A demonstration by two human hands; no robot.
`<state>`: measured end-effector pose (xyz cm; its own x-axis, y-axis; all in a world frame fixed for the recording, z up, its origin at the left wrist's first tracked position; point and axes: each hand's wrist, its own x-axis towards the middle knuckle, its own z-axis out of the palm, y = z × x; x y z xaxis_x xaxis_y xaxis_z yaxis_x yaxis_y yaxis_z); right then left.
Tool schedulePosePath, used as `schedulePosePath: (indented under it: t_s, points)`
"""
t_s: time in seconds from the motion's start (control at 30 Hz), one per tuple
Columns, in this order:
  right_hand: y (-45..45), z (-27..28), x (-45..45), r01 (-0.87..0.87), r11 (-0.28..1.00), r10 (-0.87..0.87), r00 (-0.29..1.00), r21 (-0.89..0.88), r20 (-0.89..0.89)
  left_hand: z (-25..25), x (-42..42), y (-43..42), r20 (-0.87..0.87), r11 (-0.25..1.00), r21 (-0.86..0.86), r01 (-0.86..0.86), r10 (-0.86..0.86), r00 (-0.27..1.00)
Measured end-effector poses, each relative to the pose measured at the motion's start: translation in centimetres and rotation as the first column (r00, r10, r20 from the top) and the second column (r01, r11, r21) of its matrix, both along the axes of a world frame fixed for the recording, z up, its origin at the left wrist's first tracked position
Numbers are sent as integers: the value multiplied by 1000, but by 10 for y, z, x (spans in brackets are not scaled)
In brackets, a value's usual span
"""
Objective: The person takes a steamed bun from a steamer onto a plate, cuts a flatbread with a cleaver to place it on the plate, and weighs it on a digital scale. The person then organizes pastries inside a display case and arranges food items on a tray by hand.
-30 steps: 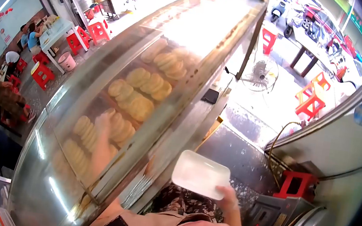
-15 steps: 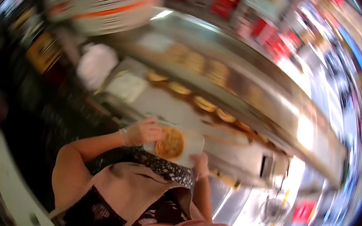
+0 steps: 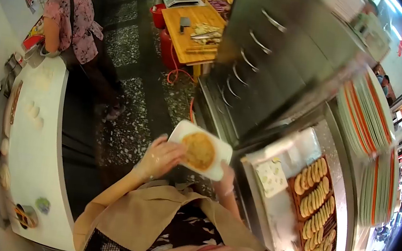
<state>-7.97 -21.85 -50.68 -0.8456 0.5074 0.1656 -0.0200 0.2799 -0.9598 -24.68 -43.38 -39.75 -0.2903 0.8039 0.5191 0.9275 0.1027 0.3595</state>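
In front of my apron I carry a white rectangular tray (image 3: 220, 151), slightly tilted, with a round golden flatbread (image 3: 198, 151) lying on it. My left hand (image 3: 160, 158), in a thin clear glove, closes over the tray's left edge, its fingertips touching the flatbread's rim. At the lower right corner, my right hand (image 3: 226, 179), also gloved, grips the tray; part of its fingers is hidden beneath.
At right, a wooden tray (image 3: 304, 220) of sliced flatbreads lies on a metal counter. Stacked plates (image 3: 378, 187) stand beyond. A metal drawer cabinet (image 3: 265, 58) rises ahead, beside a wooden table (image 3: 185, 34). Left, a person (image 3: 75, 17) stands by a white worktop (image 3: 45, 150).
My view has swung left: the bread counter has moved from ahead to my right, and the aisle and worktop now show. Both hands still hold the tray with the flatbread.
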Motion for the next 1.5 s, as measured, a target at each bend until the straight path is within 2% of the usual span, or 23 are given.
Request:
schedulePosePath:
  t_s: [0.03, 0.07, 0.1, 0.2, 0.4, 0.5, 0.63, 0.7, 0.77, 0.8, 0.9, 0.93, 0.97, 1.0, 1.1, 1.13, 1.17, 1.3, 1.37, 1.4, 1.43, 1.47, 1.5]
  points:
    - [1, -2, -41, 8, 875, -61, 994, -485, -94, 8, -33, 2, 9, 1000, -15, -2, 2, 1000]
    - [1, -3, -82, 37, 607, -217, 969, -794, -121, 13, -67, 6, -17, 994, 85, -68, 70, 997]
    - [7, 22, -120, 18, 360, -290, 952, -933, -94, 18, -102, 12, -37, 973, 190, -130, 140, 990]
    - [49, 37, -216, 137, 508, -311, 950, -850, -33, 25, -209, 42, -13, 950, 228, -214, 223, 975]
    - [144, 11, -415, 187, 547, -421, 904, -816, -75, -4, -399, 79, 56, 921, 107, -375, 371, 927]
    - [173, 9, -526, 174, 513, -447, 890, -840, -88, -52, -479, 42, -12, 856, -320, -406, 425, 905]
    - [194, 27, -670, 160, 468, -443, 893, -869, -74, -68, -547, -10, 158, 794, -291, -534, 590, 791]
    - [195, 34, -742, 261, 638, -505, 852, -725, -137, -88, -584, -29, 117, 746, -228, -625, 659, 743]
    - [211, 46, -814, 343, 471, -529, 847, -813, 52, -123, -634, -48, 103, 642, -440, -628, 731, 675]
    - [220, 36, -845, 129, 437, -485, 867, -890, -112, -130, -667, -42, 136, 648, -475, -595, 722, 678]
    - [241, 9, -918, 72, 342, -564, 814, -937, -143, -142, -781, -8, 253, 739, -507, -444, 620, 743]
    - [239, 4, -932, 305, 758, -527, 807, -577, -267, -142, -834, 10, 239, 792, -460, -402, 546, 803]
    - [236, 4, -946, 599, 797, -583, 732, -76, -352, -137, -881, 36, 227, 840, -411, -355, 472, 852]
    - [240, 7, -952, 652, 700, -611, 758, 291, -229, -131, -929, 64, 179, 871, -366, -328, 411, 894]
    - [270, 14, -971, 622, 547, -646, 740, 561, -190, -59, -1043, 184, 46, 973, -183, -139, 150, 988]
    - [276, 29, -979, 714, 661, -750, 639, -230, -170, -15, -1061, 228, -1, 981, -176, -78, 79, 997]
    - [285, 40, -988, 364, 326, -817, 572, -872, -67, 20, -1079, 269, -9, 977, -214, -1, -1, 1000]
    - [312, 38, -1005, 654, 400, -903, 403, -642, -151, 108, -1111, 396, -198, 914, 104, 391, -367, 909]
    - [332, 54, -1010, 571, 238, -944, 326, -786, -49, 122, -1115, 425, -122, 883, 117, 455, -442, 889]
    - [345, 42, -1009, 584, 356, -913, 383, -730, -139, 126, -1118, 443, -59, 851, 134, 508, -505, 861]
    - [365, 40, -1016, 583, 368, -914, 368, -724, -168, 121, -1124, 462, -80, 839, 153, 521, -515, 853]
    - [377, 37, -1026, 786, 403, -915, 359, -469, -184, 101, -1130, 469, -62, 868, 55, 493, -490, 869]
    - [387, 18, -1028, 930, 365, -922, 368, 46, -119, 76, -1138, 470, -44, 883, -60, 465, -468, 883]
